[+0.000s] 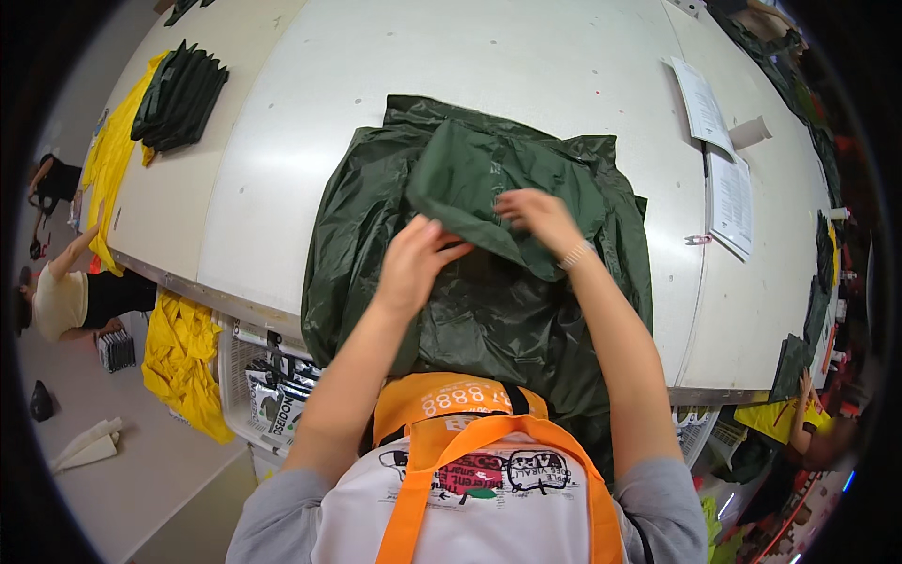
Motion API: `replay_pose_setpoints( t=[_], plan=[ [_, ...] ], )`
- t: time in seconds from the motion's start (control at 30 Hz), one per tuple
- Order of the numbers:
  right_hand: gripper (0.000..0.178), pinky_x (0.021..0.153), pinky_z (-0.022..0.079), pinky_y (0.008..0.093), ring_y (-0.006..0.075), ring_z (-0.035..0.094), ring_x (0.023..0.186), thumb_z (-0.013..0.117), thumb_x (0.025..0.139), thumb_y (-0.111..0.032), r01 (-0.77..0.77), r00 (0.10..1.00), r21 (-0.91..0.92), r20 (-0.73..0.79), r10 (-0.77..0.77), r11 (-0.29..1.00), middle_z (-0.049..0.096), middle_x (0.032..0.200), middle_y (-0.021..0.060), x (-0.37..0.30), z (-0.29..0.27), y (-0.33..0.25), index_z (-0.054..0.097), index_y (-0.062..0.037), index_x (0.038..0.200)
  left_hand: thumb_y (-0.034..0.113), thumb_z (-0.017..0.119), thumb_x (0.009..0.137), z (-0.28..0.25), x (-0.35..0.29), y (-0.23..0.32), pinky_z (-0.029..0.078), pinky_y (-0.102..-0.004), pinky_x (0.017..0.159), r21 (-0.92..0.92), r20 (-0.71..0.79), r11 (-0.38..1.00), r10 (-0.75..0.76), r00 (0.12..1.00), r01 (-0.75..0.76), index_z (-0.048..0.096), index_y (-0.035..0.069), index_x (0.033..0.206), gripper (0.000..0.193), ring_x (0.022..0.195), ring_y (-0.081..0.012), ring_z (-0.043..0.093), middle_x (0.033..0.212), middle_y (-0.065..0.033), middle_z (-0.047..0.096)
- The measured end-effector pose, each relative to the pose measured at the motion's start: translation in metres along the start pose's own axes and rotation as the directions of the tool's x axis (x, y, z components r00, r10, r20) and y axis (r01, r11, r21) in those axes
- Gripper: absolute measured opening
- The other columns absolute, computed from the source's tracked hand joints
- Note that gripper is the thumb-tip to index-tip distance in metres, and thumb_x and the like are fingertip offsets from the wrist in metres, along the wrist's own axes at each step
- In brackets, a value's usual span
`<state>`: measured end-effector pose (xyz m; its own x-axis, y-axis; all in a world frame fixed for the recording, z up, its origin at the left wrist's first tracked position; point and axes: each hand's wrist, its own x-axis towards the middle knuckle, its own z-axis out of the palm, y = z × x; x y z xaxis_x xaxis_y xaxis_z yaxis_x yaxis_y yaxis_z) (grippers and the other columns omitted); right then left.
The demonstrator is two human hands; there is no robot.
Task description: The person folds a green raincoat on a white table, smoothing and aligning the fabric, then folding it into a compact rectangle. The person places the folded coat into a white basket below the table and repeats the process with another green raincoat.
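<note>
Head view, looking down: dark green shiny fabric (362, 226) lies in a broad, creased pile on the white table (301, 66), right in front of me, its near end reaching my body. Both of my hands are at a lighter green flap (456, 174) raised over the middle of it. My left hand (409, 270) has its fingertips at the flap's lower edge, thumb held apart from them; I cannot tell whether it pinches the cloth. My right hand (542, 221), above a pale wristband (575, 255), is over the flap's right part with curled, blurred fingers, and I cannot tell whether they grip. Far to the left, a stack of folded dark green pieces (178, 103) sits beside yellow fabric (115, 164); printed sheets (729, 209) lie to the right.
</note>
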<state>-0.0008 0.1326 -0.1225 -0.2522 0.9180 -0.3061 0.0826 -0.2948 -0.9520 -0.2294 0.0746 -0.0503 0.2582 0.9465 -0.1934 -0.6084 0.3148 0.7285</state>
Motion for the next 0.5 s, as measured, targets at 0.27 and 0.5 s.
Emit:
replay_pose_setpoints(
  t=[0.27,0.5],
  plan=[
    [0.042,0.068,0.048,0.0254,0.0183,0.057,0.078,0.054,0.078,0.012,0.069,0.866,-0.521,-0.392,-0.310,0.851,0.045,0.137,0.0081,-0.099,-0.014,0.023,0.058,-0.0076,0.115,-0.005,0.044,0.092,-0.084,0.072,-0.021,0.050,-0.0265,0.075,0.620,-0.187,0.742,0.456,0.870,-0.255,0.042,0.007,0.130,0.040,0.094,-0.0135,0.058,0.128,-0.0097,0.047],
    [0.012,0.072,0.048,0.0308,0.0239,0.061,0.079,0.061,0.078,0.003,0.192,0.826,-0.643,-0.301,-0.476,0.741,0.065,0.087,0.0110,-0.078,-0.083,0.001,0.065,-0.0006,0.089,0.012,0.074,0.071,-0.088,0.103,0.084,0.049,-0.0332,0.073,0.850,0.519,-0.262,0.262,0.814,-0.457,0.069,0.001,0.072,0.013,0.083,-0.0245,0.059,0.090,-0.0086,0.066]
  ],
)
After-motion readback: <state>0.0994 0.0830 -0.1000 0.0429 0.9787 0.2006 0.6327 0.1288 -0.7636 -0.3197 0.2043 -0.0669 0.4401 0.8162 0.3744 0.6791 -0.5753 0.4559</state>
